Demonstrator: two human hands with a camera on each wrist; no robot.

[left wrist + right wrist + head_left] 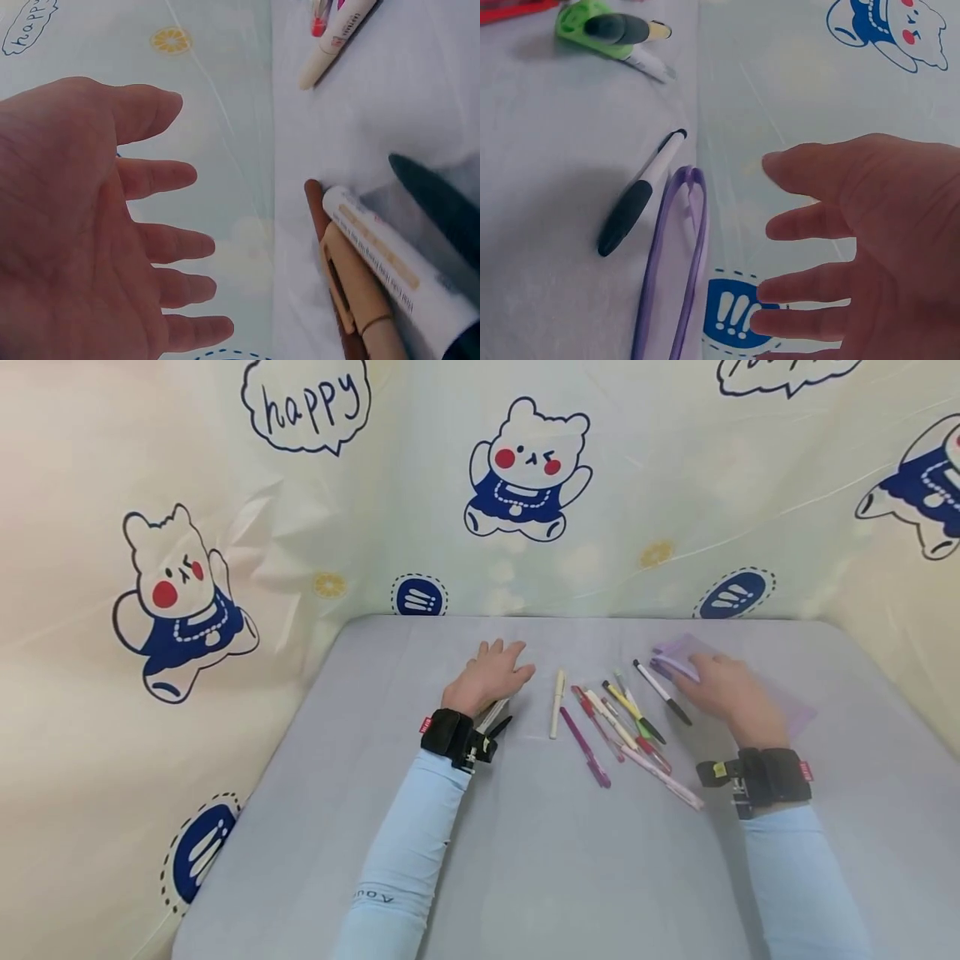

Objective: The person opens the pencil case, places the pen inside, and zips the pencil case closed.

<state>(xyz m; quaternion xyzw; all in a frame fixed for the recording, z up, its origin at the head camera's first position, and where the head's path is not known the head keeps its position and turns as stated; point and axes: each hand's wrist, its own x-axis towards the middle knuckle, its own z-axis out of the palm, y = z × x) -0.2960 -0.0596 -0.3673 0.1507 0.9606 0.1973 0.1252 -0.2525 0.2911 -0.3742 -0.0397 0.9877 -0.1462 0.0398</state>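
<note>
My left hand hovers with fingers spread, palm bare in the left wrist view. Below its wrist lie a white marker, a tan capped pen, a thin brown pen and a dark pointed object. Over a translucent purple pouch is my right hand, holding nothing, fingers extended in the right wrist view. The pouch's edges stand slightly apart at its opening. Left of it lies a black-and-white pen; whether the hand touches the pouch is unclear.
Between the hands, several pens are scattered: a cream pen, a purple pen, a yellow-and-black pen and a pale pink pen. Grey cloth covers the table. A cartoon-printed curtain hangs behind its far edge.
</note>
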